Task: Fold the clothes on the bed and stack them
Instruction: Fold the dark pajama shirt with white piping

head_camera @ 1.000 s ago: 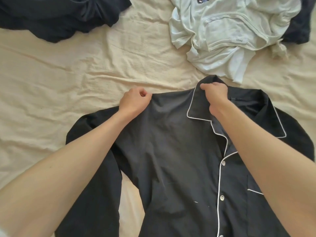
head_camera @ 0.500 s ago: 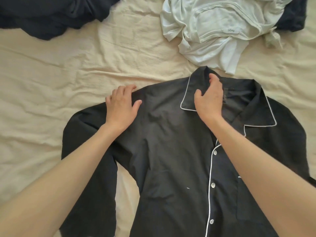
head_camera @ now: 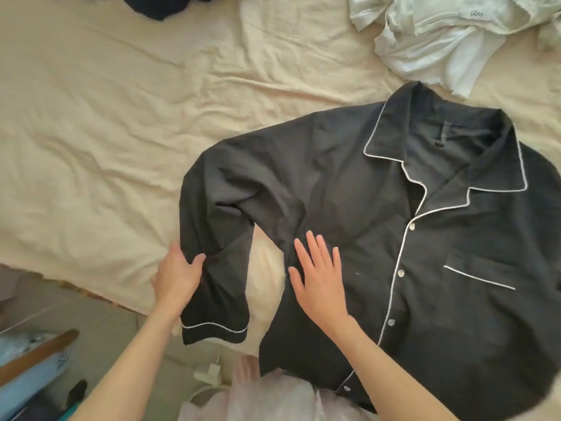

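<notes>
Both hands have dropped from the collar to the lower part of the black pyjama shirt [head_camera: 379, 226], which lies face up on the cream bed sheet [head_camera: 121, 132], its long axis running from the collar at the far right down toward the person, buttons fastened. Beyond the collar sits a crumpled white garment [head_camera: 440, 34]; a dark garment [head_camera: 164, 4] lies at the far left edge. Right hand [head_camera: 318, 275] presses flat on the shirt front, fingers straight and spread. Left hand [head_camera: 177, 278], just beside it, grips the sleeve [head_camera: 212, 268], which hangs cuff-down over the bed edge.
</notes>
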Demonstrator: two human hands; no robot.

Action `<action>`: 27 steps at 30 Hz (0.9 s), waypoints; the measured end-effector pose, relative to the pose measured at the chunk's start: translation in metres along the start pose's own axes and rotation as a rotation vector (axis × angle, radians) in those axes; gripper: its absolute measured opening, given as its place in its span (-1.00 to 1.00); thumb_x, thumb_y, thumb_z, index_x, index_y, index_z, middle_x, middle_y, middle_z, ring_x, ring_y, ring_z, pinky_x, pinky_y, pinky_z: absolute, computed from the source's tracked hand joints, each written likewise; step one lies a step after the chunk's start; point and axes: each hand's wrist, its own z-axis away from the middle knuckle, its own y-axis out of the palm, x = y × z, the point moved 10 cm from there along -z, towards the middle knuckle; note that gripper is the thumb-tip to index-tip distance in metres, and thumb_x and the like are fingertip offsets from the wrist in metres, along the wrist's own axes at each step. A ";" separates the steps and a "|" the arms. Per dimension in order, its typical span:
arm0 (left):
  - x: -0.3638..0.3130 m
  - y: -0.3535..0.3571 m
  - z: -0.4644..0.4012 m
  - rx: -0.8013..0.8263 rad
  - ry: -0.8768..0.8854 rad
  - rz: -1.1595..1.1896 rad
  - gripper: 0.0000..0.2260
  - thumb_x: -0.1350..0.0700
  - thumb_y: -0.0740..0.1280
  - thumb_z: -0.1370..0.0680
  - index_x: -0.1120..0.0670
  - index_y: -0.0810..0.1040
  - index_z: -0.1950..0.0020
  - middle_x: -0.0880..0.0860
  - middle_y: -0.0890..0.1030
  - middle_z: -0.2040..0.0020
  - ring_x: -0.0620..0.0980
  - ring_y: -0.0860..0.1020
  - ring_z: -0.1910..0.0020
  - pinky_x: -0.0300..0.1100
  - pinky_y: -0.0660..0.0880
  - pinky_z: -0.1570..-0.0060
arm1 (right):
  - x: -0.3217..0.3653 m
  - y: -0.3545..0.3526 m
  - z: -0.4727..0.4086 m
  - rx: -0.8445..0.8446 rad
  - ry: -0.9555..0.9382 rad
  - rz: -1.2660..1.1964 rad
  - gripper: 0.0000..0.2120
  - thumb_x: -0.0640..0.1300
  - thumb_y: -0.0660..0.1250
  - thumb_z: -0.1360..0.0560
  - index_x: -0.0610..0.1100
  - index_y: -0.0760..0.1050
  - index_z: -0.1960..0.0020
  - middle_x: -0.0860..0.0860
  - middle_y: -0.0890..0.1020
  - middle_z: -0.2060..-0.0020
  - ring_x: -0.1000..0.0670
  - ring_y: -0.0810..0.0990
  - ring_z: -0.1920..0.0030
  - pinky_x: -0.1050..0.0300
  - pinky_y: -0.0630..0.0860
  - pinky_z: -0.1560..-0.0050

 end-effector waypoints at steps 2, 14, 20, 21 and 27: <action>-0.004 -0.020 -0.011 0.019 0.057 0.029 -0.71 0.11 0.29 -0.57 0.21 0.49 -0.24 0.24 0.57 -0.18 0.26 0.48 -0.17 -0.02 0.39 -0.06 | 0.000 -0.002 -0.003 -0.010 0.044 -0.037 -0.52 0.03 0.04 -0.63 -0.01 0.11 -0.52 0.02 0.03 -0.54 0.00 -0.09 -0.54 0.00 -0.26 -0.47; -0.031 -0.201 -0.024 -0.679 0.178 0.034 -0.64 0.29 0.21 -0.54 0.13 0.38 -0.33 0.21 0.38 -0.28 0.23 0.32 -0.26 0.12 0.27 -0.17 | 0.005 -0.021 -0.012 0.125 0.242 -0.165 -0.53 -0.03 0.09 -0.63 -0.08 0.15 -0.51 -0.02 0.10 -0.53 -0.03 0.00 -0.53 -0.07 0.01 -0.49; -0.012 -0.098 -0.031 -0.235 0.106 0.409 -0.82 0.14 0.27 -0.57 0.21 0.53 -0.10 0.17 0.58 0.03 0.15 0.53 0.02 -0.09 0.44 0.07 | 0.050 -0.035 -0.007 -0.099 0.045 0.092 -0.46 -0.08 0.23 -0.56 -0.09 0.19 -0.50 -0.10 0.14 -0.52 -0.12 0.05 -0.52 -0.17 0.05 -0.45; -0.003 -0.058 -0.028 -0.017 -0.039 0.640 -0.81 0.12 0.27 -0.58 0.23 0.54 -0.06 0.17 0.59 0.11 0.12 0.55 0.14 -0.13 0.47 0.18 | 0.060 -0.033 -0.007 -0.114 -0.016 0.144 -0.46 -0.10 0.31 -0.51 -0.11 0.29 -0.46 -0.13 0.23 -0.48 -0.16 0.15 -0.50 -0.22 0.11 -0.42; -0.007 0.009 -0.036 0.356 -0.391 1.459 -0.70 0.02 0.28 -0.57 0.14 0.45 -0.23 0.08 0.55 -0.16 0.00 0.53 -0.06 -0.13 0.47 -0.03 | 0.081 -0.039 -0.026 -0.187 -0.105 0.346 -0.54 -0.17 0.55 -0.27 -0.22 0.59 -0.15 -0.15 0.60 -0.16 -0.18 0.53 -0.24 -0.24 0.35 -0.29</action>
